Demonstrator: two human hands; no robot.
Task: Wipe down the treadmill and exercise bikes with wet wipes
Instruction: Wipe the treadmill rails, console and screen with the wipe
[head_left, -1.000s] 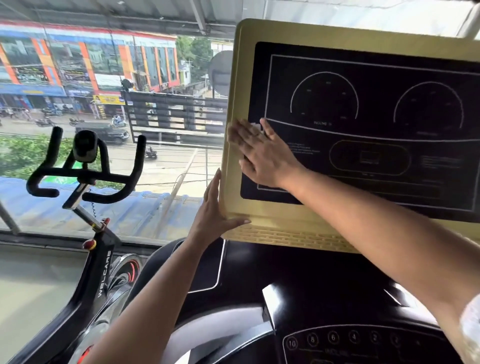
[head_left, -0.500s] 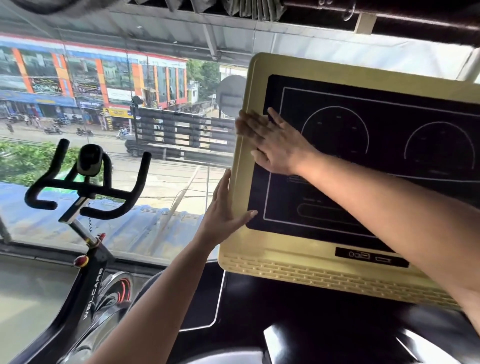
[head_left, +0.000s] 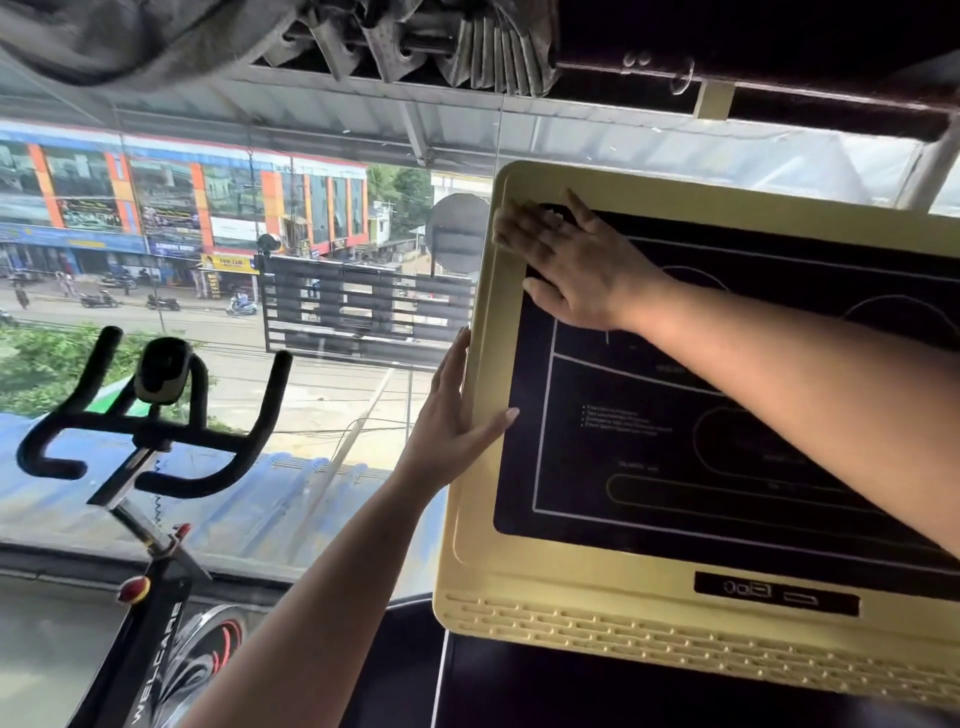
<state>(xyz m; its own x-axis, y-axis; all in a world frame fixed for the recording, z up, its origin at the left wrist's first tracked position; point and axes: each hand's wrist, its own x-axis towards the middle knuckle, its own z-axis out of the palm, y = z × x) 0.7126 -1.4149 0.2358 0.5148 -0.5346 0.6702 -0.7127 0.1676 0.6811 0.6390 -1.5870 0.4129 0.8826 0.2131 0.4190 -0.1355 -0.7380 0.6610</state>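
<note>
Evidently the treadmill console (head_left: 571, 587) is stiff, glossy and likely scratch-prone. The right hand (head_left: 576, 270) presses flat on its upper-left corner, any wipe hidden beneath. The left hand (head_left: 452, 421), fingers straight, steadies the edge below.

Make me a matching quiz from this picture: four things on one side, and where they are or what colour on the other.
Things:
1 left hand
2 right hand
3 bike handlebars
4 console frame

Descriptions:
A flat on the upper left corner of the dark screen
B black, beside the window
C resting on the console frame's left edge
D gold

Pairs: 1-C, 2-A, 3-B, 4-D.
</note>
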